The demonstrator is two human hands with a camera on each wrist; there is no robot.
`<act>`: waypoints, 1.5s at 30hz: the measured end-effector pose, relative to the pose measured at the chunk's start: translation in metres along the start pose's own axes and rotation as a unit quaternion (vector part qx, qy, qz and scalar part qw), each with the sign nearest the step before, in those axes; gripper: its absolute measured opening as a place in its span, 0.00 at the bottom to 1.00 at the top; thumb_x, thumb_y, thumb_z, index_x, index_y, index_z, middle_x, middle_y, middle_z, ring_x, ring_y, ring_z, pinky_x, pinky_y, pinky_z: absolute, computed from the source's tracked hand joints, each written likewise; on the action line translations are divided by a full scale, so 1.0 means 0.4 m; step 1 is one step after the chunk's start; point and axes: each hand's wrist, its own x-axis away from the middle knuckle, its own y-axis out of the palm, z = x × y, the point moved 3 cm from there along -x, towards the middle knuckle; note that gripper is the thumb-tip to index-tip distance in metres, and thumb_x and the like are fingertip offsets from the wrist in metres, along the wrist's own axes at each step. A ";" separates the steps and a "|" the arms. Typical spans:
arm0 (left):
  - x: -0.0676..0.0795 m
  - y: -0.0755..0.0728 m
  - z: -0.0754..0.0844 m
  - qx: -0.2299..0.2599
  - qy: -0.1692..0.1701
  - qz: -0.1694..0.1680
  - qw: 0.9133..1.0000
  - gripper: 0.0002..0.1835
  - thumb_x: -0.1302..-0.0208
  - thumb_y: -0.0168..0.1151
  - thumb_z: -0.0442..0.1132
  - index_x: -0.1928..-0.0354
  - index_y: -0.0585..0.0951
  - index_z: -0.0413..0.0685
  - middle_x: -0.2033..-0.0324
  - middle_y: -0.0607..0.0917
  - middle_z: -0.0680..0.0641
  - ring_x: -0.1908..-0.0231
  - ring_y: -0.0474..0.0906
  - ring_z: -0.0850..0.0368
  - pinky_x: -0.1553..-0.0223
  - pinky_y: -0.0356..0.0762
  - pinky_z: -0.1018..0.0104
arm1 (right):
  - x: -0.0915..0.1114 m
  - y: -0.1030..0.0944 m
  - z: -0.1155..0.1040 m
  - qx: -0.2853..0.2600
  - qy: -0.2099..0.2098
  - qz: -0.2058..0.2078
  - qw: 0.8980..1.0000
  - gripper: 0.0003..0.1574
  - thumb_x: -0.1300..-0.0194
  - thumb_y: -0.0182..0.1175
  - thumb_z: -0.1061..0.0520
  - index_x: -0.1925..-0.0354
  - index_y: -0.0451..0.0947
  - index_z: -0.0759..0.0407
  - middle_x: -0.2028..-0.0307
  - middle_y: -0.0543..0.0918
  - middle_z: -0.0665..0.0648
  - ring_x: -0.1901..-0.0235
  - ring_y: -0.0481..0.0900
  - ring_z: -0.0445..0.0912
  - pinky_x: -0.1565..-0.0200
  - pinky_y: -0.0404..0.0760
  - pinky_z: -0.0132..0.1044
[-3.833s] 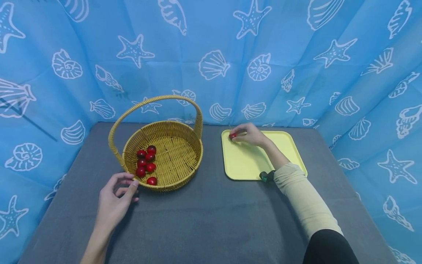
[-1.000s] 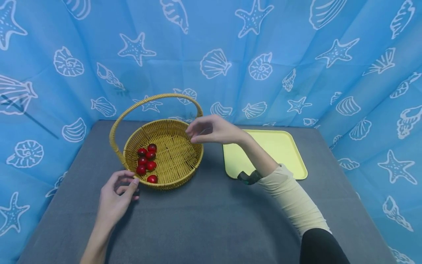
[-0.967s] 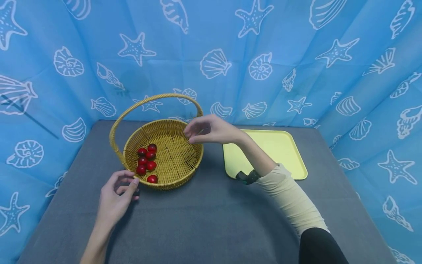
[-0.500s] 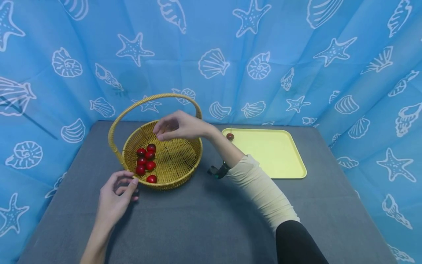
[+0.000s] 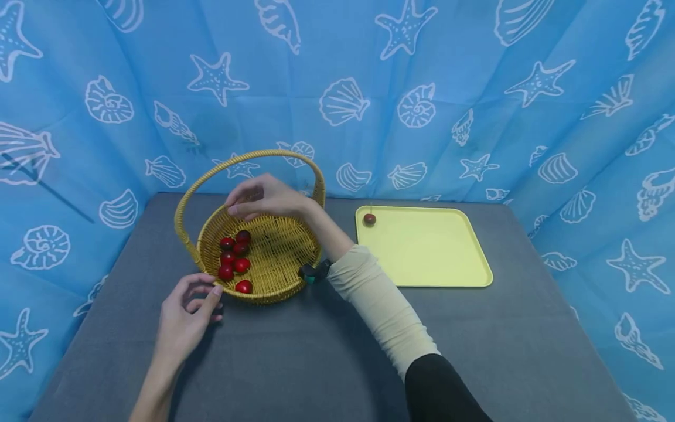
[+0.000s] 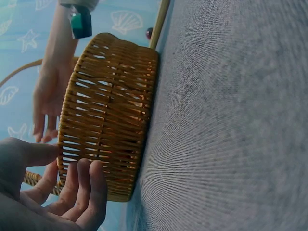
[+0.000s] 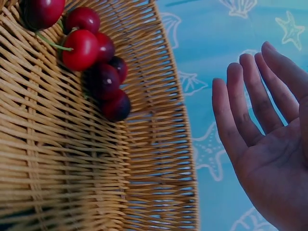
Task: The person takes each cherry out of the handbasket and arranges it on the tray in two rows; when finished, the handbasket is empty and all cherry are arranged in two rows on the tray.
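While the left hand has its fingers clamped on the basket rim, the right hand hangs above, fingers loosely apart; 7 cherries inside, 1 cherry on yellow tray.

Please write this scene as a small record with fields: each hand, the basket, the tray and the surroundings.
Left hand: holds the rim of the basket at its near left side
Right hand: above the basket, holding nothing, fingers relaxed
Basket: woven, with an arched handle
Basket contents: seven red cherries, toward the left side
Tray: yellow, right of the basket
Tray contents: one cherry, near the far left corner
Table cover: grey
Backdrop: blue cloth, white shells and starfish
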 end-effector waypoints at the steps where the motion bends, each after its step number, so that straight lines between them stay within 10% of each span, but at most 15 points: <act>1: 0.000 0.001 -0.001 -0.001 -0.002 0.000 1.000 0.20 0.19 0.64 0.43 0.33 0.74 0.44 0.49 0.85 0.41 0.66 0.87 0.65 0.66 0.94 0.67 | -0.004 0.003 0.007 -0.006 0.003 0.000 1.000 0.16 0.23 0.66 0.64 0.42 0.83 0.72 0.52 0.92 0.62 0.55 0.92 0.49 0.44 0.94 0.51; 12: 0.004 0.002 0.002 0.003 -0.010 -0.002 1.000 0.20 0.19 0.64 0.46 0.35 0.75 0.45 0.52 0.85 0.47 0.64 0.89 0.60 0.65 0.95 0.65 | -0.031 0.021 0.097 0.002 0.059 -0.005 0.998 0.19 0.21 0.65 0.61 0.38 0.83 0.70 0.39 0.86 0.70 0.38 0.83 0.69 0.36 0.88 0.61; 31: 0.003 0.004 0.004 0.005 -0.007 -0.005 1.000 0.20 0.19 0.64 0.46 0.35 0.75 0.45 0.52 0.86 0.43 0.64 0.89 0.59 0.65 0.95 0.64 | -0.012 0.040 0.194 0.086 0.133 -0.094 0.983 0.25 0.21 0.58 0.69 0.29 0.79 0.62 0.30 0.81 0.63 0.33 0.81 0.52 0.42 0.88 0.31; 45: -0.003 -0.002 0.002 -0.005 -0.023 -0.004 1.000 0.20 0.19 0.64 0.45 0.33 0.74 0.45 0.47 0.85 0.40 0.64 0.88 0.64 0.65 0.94 0.67 | -0.021 0.048 0.204 0.106 0.153 -0.105 0.977 0.23 0.25 0.68 0.65 0.34 0.82 0.60 0.35 0.84 0.60 0.39 0.83 0.47 0.50 0.89 0.31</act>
